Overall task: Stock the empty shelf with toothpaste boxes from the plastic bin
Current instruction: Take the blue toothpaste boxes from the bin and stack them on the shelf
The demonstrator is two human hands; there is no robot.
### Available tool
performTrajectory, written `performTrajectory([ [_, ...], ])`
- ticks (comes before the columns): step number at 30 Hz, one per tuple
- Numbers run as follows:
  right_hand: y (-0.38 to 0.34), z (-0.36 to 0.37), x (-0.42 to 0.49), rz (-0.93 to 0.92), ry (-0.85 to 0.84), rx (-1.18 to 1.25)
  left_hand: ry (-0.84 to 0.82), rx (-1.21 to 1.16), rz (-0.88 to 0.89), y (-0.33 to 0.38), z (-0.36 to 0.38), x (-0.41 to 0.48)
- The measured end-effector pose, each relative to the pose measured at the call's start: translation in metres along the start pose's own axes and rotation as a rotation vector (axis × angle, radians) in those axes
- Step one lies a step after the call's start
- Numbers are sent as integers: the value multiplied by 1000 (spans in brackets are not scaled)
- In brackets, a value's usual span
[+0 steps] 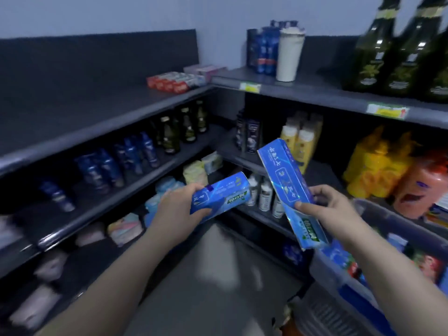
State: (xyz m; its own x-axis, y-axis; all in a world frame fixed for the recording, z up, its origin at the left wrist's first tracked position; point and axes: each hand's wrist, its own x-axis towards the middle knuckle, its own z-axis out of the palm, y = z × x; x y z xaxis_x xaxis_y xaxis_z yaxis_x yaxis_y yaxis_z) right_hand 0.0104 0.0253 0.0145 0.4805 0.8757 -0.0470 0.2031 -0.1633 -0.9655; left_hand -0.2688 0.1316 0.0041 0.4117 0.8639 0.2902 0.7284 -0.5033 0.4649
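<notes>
Blue cardboard fills the centre of this downward view of two bare forearms in a shop corner where two dark shelving units meet; the left hand (pixel 179 207) grips a blue toothpaste box (pixel 223 194) by its near end, fingers and thumb closed around it, so the box lies almost level and points to the right; the right hand (pixel 332 209) pinches a second blue box (pixel 282 180) about its middle, thumb on the printed front and fingers wrapped behind, and this box is steeply tilted, its upper end leaning up and to the left; the two boxes are near each other but apart, both held in the air above the grey floor (pixel 218 275); the translucent plastic bin (pixel 344 282) sits at lower right, just below the right hand, with more blue boxes inside; the top shelf (pixel 72 110) on the left is a broad dark grey surface, with red toothpaste boxes (pixel 171 82) lying at its far end beside pale pink boxes (pixel 203 70); on the shelf below stand blue bottles (pixel 116 161) and dark bottles (pixel 179 132); the right-hand unit carries a white tumbler (pixel 289 55), tall dark green bottles (pixel 388 52) and yellow bottles (pixel 378 170); much of the picture is blurred.
</notes>
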Motion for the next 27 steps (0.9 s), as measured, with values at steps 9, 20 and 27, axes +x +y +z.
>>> performTrajectory([
  [9, -69, 246, -24, -162, -300, 26, 156, 387, -186, -171, -153, -85],
  [20, -140, 466, -67, -398, -572, -29, 298, 597, -446, -306, -297, -181],
  [27, -193, 569, -63, -569, -711, -75, 402, 714, -619, -372, -370, -188],
])
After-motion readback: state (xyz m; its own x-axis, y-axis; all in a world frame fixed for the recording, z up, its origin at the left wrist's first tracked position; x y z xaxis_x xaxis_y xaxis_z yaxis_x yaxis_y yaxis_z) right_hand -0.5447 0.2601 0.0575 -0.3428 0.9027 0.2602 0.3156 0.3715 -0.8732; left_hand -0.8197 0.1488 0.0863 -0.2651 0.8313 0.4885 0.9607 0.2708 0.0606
